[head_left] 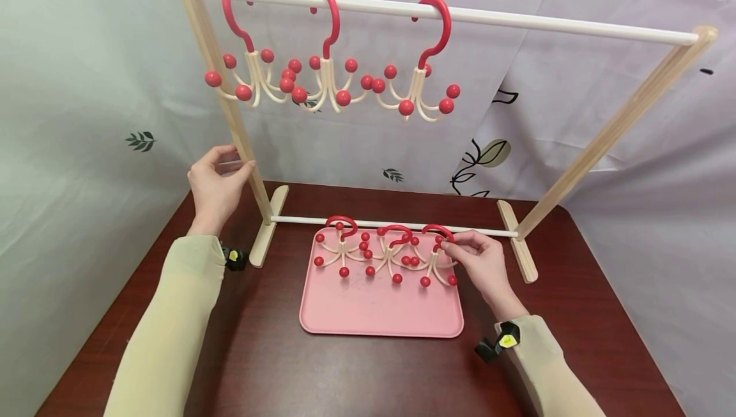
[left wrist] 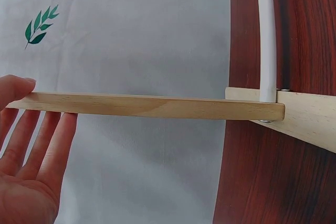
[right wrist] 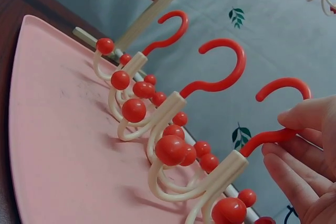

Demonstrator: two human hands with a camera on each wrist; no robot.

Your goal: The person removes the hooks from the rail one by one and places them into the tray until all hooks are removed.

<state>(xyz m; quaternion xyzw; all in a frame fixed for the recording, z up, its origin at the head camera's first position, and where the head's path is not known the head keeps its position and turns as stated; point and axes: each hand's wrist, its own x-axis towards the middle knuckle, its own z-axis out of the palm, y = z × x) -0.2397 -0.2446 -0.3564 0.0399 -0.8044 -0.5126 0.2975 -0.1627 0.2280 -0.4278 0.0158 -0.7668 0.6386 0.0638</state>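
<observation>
The left hand (head_left: 215, 187) holds the left wooden post (head_left: 234, 117) of the rack, its thumb on one side and fingers on the other; the left wrist view shows the fingertips against the post (left wrist: 152, 106). With thumb and fingers the right hand (head_left: 480, 267) pinches the red hook of the rightmost hanger (head_left: 434, 262) on the pink tray (head_left: 379, 308). In the right wrist view, the right hand (right wrist: 307, 153) grips that hook (right wrist: 270, 137) below its curve. Two more hangers (head_left: 343, 250) (head_left: 391, 253) stand beside it on the tray, hooks up.
Three similar hangers (head_left: 253, 78) (head_left: 326, 82) (head_left: 416, 91) hang from the white top bar (head_left: 546, 21), toward its left end. The right post (head_left: 621, 129) stands on a wooden foot (head_left: 517, 241). A white lower bar (head_left: 483, 231) runs behind the tray on the dark table (head_left: 259, 353).
</observation>
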